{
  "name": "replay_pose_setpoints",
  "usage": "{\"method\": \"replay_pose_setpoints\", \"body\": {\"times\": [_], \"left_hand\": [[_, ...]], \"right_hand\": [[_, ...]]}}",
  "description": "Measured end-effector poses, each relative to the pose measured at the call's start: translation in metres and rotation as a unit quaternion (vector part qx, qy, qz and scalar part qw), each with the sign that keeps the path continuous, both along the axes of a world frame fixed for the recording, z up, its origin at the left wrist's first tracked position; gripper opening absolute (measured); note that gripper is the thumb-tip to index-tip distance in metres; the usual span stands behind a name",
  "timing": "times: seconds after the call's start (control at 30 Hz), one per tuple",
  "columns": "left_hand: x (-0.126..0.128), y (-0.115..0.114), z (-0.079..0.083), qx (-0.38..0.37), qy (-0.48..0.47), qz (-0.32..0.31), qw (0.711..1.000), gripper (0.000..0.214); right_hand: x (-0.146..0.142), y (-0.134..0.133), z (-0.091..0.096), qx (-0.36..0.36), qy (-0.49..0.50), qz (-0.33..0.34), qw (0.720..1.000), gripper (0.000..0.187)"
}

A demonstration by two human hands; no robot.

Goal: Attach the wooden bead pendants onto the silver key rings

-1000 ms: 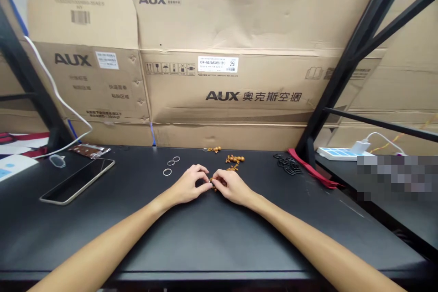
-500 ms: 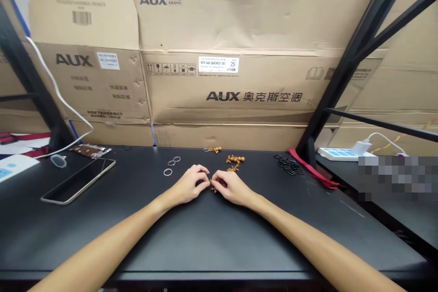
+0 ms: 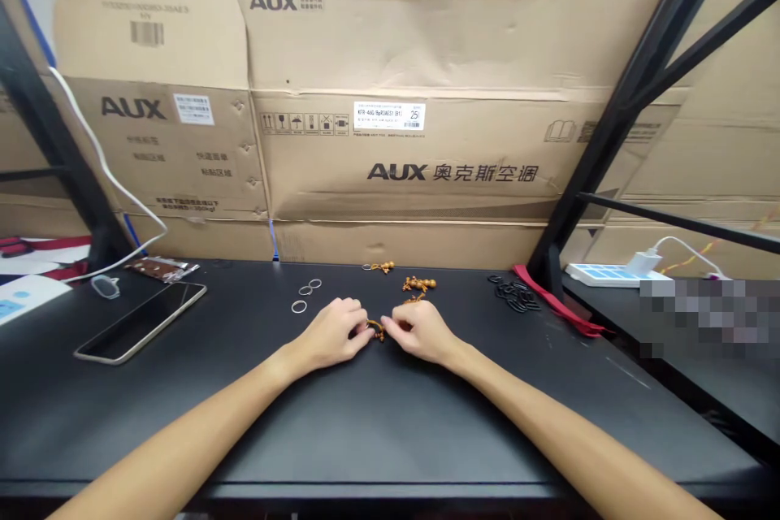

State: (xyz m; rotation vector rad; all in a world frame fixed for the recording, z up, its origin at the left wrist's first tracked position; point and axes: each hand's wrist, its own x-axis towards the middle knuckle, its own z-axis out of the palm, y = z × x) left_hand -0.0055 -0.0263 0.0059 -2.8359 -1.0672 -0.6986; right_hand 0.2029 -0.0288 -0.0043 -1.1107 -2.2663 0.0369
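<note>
Close together over the middle of the table are my left hand and my right hand. A small orange-brown beaded cord charm shows between the fingertips. My left thumb and index finger pinch its cord end. My right fingers are curled beside the beads; what they hold, if anything, is hidden behind them. Just beyond my right hand lie more charms of the same colour with gourd-shaped beads. To the left of my left hand lie several metal split rings.
A keyring charm lies near the cardboard. Black clasps are piled at right beside a red strap. A phone, a wrapped packet and a white cable are at left. Black shelf posts stand both sides.
My hands have drawn slightly apart, and more of the cord and beads shows between them. My left hand has turned a little, its fingers more curled. The rings and other charms stay put.
</note>
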Motion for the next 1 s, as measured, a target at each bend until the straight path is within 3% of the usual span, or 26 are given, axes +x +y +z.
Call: {"method": "replay_pose_setpoints", "body": {"times": [0.1,0.2,0.27,0.5,0.73,1.0], "left_hand": [[0.001,0.001,-0.004,0.001,0.016,0.01,1.0,0.022],[-0.002,0.01,-0.01,-0.011,0.003,0.081,0.997,0.031],[-0.006,0.015,-0.014,-0.032,0.005,0.093,0.995,0.037],[-0.008,0.018,-0.015,-0.047,0.011,0.092,0.995,0.041],[-0.008,0.017,-0.013,-0.046,0.017,0.094,0.994,0.041],[-0.01,0.019,-0.018,-0.041,0.005,0.087,0.995,0.041]], "right_hand": [[-0.001,0.0,-0.002,0.004,-0.026,0.039,0.999,0.018],[0.0,0.003,-0.007,0.008,-0.021,0.037,0.999,0.029],[0.002,0.005,-0.01,-0.014,-0.024,0.029,0.999,0.034],[0.005,0.008,-0.012,-0.083,-0.039,0.017,0.996,0.043],[0.004,0.009,-0.012,-0.104,-0.049,-0.03,0.993,0.053],[0.006,0.009,-0.012,-0.113,-0.044,-0.014,0.992,0.054]]}}
